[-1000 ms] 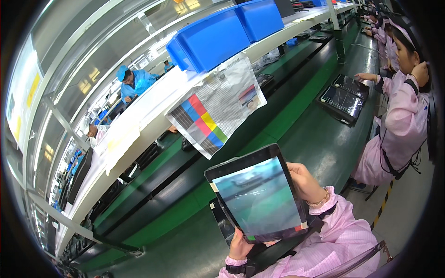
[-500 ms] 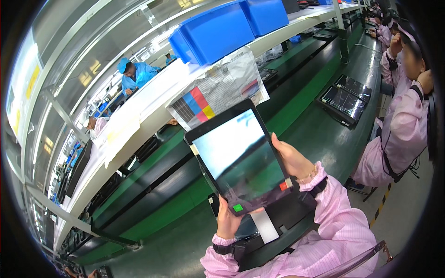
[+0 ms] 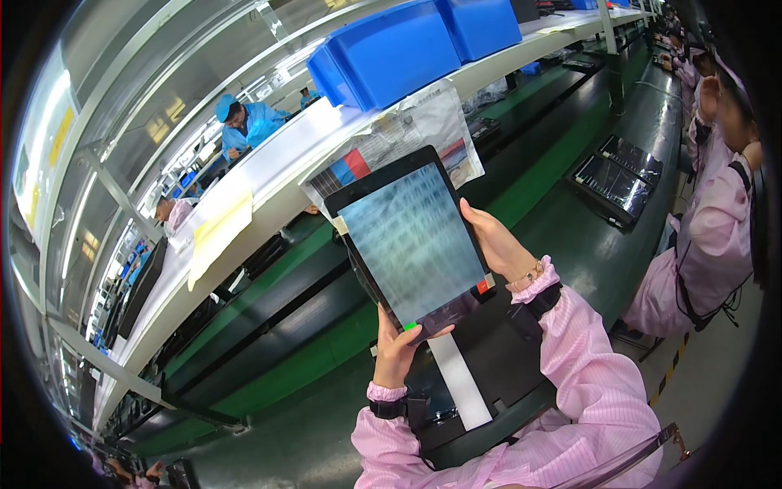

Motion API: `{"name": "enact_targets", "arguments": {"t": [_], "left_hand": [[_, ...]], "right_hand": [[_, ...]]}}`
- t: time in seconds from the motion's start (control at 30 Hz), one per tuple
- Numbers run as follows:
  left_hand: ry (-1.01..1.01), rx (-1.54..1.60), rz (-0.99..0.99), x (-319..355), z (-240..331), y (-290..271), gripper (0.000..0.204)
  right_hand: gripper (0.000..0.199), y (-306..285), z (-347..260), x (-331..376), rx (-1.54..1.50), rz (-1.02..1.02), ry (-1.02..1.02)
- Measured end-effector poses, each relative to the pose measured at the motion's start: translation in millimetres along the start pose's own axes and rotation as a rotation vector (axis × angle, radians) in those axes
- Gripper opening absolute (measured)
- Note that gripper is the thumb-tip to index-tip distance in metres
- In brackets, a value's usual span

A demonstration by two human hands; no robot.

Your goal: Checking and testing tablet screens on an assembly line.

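Observation:
Both my hands hold up a black-framed tablet (image 3: 415,240), tilted, its lit screen showing a blurred grey-green picture. My left hand (image 3: 394,349) grips the lower left corner, its thumb on the front beside a green sticker (image 3: 410,326). Along the right edge my right hand (image 3: 498,244) is wrapped, with its thumb against the side and its other fingers hidden behind. An orange-red sticker (image 3: 481,287) is at the lower right corner. Below the tablet lie a black tray (image 3: 513,363) and a white strip (image 3: 461,383). Behind it hangs a printed sheet (image 3: 423,126) with colour blocks.
Blue bins (image 3: 387,53) stand on the white shelf (image 3: 285,191) above the green-black bench (image 3: 309,424). A tray of dark panels (image 3: 615,179) lies farther along the bench. A person in pink (image 3: 700,236) sits at the right; a person in blue (image 3: 244,126) works beyond the shelf.
My hands have raised the tablet slightly, covering more of the printed sheet. Its screen picture has changed from bright white and green to grey-green. My left thumb has moved onto the lower front edge.

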State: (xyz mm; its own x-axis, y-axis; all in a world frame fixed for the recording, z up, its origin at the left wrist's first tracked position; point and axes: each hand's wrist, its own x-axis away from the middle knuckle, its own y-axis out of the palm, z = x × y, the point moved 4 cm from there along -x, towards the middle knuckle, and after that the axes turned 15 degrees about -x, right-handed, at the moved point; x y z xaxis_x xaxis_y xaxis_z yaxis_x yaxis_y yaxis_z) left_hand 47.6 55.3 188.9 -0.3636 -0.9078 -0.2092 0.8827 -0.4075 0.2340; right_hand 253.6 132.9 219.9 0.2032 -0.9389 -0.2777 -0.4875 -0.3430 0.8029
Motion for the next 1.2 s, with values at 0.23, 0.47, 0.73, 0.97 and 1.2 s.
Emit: {"name": "enact_targets", "arguments": {"t": [0.23, 0.47, 0.73, 0.97, 1.2], "left_hand": [[-0.006, 0.027, 0.008, -4.2, -4.3, -2.4, 0.081], [-0.005, 0.094, -0.008, -4.4, -7.4, -6.9, 0.082], [-0.015, 0.104, -0.018, -4.8, -9.7, -9.9, 0.08], [-0.016, 0.105, 0.015, -1.9, -14.0, -15.8, 0.084], [-0.015, 0.083, 0.042, -0.5, -15.5, -19.4, 0.082]], "right_hand": [[0.044, 0.1, -0.7, -3.7, 0.042, 0.004, -0.036], [0.043, 2.9, -0.7, -6.9, 0.037, -0.038, -0.08], [0.042, 2.6, 2.2, -7.1, 0.013, -0.021, -0.029], [0.043, 9.1, -0.9, -5.7, 0.007, -0.089, -0.08], [0.043, 10.4, 1.9, -4.5, 0.011, -0.024, -0.031]]}}
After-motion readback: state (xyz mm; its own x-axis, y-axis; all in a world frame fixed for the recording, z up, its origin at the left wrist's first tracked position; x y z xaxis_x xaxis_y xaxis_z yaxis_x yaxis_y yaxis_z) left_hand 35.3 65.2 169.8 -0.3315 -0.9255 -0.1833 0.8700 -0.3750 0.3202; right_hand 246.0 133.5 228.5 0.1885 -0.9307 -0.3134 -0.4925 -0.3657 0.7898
